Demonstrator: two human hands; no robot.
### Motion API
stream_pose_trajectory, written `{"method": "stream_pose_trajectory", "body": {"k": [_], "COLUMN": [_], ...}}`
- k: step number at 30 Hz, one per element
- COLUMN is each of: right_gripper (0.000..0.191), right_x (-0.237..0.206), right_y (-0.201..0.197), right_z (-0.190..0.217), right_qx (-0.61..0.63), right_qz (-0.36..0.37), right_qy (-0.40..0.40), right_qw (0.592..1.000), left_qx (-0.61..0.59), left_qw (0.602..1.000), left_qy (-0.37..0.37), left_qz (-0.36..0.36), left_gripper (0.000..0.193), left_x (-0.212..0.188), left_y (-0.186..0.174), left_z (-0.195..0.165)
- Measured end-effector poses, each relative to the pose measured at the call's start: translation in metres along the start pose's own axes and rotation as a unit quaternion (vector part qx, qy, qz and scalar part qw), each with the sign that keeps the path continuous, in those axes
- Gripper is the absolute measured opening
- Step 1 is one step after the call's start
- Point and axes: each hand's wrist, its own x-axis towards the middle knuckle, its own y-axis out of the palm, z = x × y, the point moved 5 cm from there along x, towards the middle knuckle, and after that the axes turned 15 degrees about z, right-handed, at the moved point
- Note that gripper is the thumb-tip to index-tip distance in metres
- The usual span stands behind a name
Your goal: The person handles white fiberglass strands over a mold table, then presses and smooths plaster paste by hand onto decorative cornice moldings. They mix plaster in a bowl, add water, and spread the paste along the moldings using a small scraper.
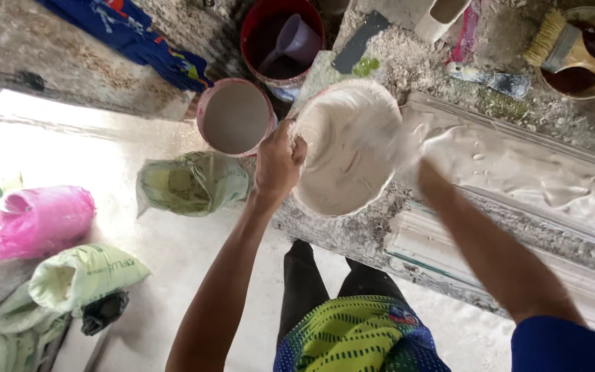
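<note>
Overhead, from the head view, the left hand [278, 164] reaches forward with the arm nearly straight, its grip clamped on the near rim of a white bowl [349, 148] of pale wet paste, which sits tilted at the edge of the dusty bench [408, 65]. The right hand [427, 171] is blurred at the bowl's right side, over the smeared white moulding [518, 165]; whether its fingers are together or apart, I cannot tell. A pink-rimmed bucket [235, 117] stands just left of the bowl
</note>
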Motion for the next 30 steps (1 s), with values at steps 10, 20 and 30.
{"method": "stream_pose_trajectory", "body": {"k": [10, 20, 30], "right_gripper": [0.012, 0.012, 0.012], "right_x": [0.108, 0.053, 0.025], "right_y": [0.167, 0.107, 0.096], "right_z": [-0.034, -0.047, -0.051], "right_qx": [0.154, 0.055, 0.062], "right_qz": [-0.002, 0.297, 0.303], "right_qy": [-0.01, 0.0, -0.003], "right_qw": [0.988, 0.953, 0.951], "left_qx": [0.005, -0.027, 0.007], "left_qw": [0.994, 0.994, 0.993], "left_qy": [0.012, -0.005, 0.04], "left_qz": [0.106, 0.104, 0.11], "left_gripper": [0.027, 0.026, 0.036], "left_x": [0.022, 0.028, 0.035], "left_y": [0.02, 0.024, 0.027], "left_z": [0.003, 0.003, -0.018]}}
